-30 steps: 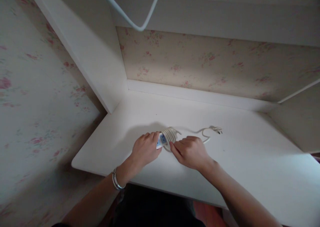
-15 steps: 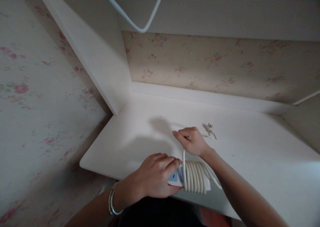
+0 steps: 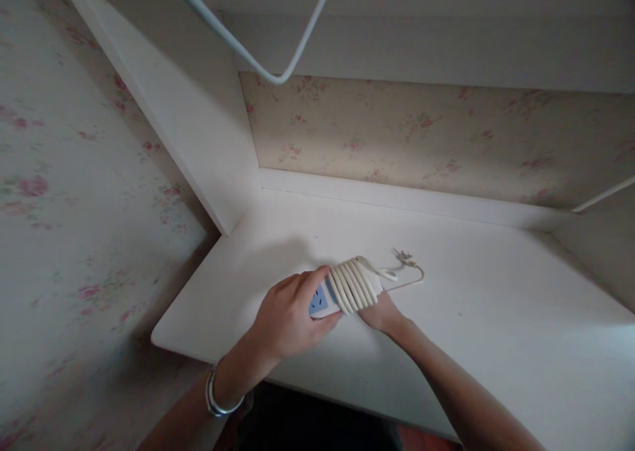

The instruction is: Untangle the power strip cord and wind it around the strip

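The grip of the left hand (image 3: 290, 315) is closed around the socket end of a white plastic power strip (image 3: 319, 300) with blue socket faces, pinching it between thumb and fingers. The right hand (image 3: 380, 312) is at the strip's other end, its fingers hidden behind it, so whether that grip is spread or pressed together cannot be told. The strip is held tilted over the front part of the white, smooth-topped desk (image 3: 471, 292). A cream, round cable (image 3: 351, 284) is wound around its middle in several side-by-side turns. Its loose part loops beyond the strip to a pale plug (image 3: 404, 256) with metal prongs, near the right hand. A shiny silver-coloured bracelet (image 3: 212, 395) circles the left wrist. Flower-patterned wallpaper (image 3: 347, 127) shows behind the desk.
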`<state>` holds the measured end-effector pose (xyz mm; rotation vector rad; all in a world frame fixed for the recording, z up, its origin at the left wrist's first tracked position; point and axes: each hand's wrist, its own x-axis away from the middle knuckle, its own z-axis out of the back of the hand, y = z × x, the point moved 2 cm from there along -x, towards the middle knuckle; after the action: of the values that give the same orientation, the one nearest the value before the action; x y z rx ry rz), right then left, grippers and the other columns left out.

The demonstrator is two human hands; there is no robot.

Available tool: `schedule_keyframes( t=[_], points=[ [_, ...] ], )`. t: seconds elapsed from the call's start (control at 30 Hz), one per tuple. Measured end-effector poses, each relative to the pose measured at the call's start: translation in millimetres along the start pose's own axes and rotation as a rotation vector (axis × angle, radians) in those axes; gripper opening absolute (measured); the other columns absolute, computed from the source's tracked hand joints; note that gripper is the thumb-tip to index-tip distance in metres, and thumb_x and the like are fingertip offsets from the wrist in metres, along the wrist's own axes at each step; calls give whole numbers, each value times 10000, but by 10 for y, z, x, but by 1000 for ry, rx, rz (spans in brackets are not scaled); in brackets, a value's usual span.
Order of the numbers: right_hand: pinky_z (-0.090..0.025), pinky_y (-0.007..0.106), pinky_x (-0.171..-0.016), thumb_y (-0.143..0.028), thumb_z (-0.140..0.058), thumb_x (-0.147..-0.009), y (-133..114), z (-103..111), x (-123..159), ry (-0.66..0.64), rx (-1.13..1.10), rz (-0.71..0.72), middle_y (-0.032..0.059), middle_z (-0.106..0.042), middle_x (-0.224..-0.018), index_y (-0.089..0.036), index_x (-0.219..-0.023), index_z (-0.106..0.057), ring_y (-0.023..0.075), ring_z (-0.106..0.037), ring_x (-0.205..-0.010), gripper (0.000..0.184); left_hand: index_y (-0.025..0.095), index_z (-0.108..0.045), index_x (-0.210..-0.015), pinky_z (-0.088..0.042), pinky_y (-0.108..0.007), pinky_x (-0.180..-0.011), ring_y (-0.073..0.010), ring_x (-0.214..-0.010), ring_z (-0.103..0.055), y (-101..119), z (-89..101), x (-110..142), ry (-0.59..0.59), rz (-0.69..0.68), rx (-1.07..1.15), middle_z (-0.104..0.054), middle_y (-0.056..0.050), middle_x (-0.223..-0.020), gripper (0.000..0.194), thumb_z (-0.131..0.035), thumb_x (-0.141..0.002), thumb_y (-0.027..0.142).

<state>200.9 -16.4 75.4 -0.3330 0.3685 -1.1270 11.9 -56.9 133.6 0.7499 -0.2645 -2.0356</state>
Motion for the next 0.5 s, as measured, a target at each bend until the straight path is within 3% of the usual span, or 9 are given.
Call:
schedule_keyframes(
  t=[0.17, 0.37, 0.5],
  points=[
    [-330, 274, -541, -297, -278, -983, -110, -47, 207, -177, 307, -4, 75, -695, -680, -194, -768, -656, 190, -639, -591, 447, 218, -395, -1347, -514, -368, -891, -246, -1026, -615, -110, -66, -49, 57, 53, -90, -630, -100, -1149, 593, -607, -819, 383],
    [-201, 298, -513, -330, -262, -998, -305, 76, 355, -104, 370, 113, 46, -677, -615, -205, -737, -645, 152, -597, -504, 481, 210, -364, -1381, -517, -334, -826, -236, -975, -622, -186, -165, -92, 96, 154, -169, -623, -100, -1112, 584, -554, -860, 392],
    [-162, 309, -524, -369, -295, -987, -322, 254, 369, -32, 366, 161, 41, -653, -571, -188, -647, -619, 128, -542, -470, 503, 186, -337, -1398, -502, -338, -835, -241, -989, -609, -221, -245, -90, 38, 186, -219, -612, -103, -1108, 604, -555, -859, 352]
  ],
)
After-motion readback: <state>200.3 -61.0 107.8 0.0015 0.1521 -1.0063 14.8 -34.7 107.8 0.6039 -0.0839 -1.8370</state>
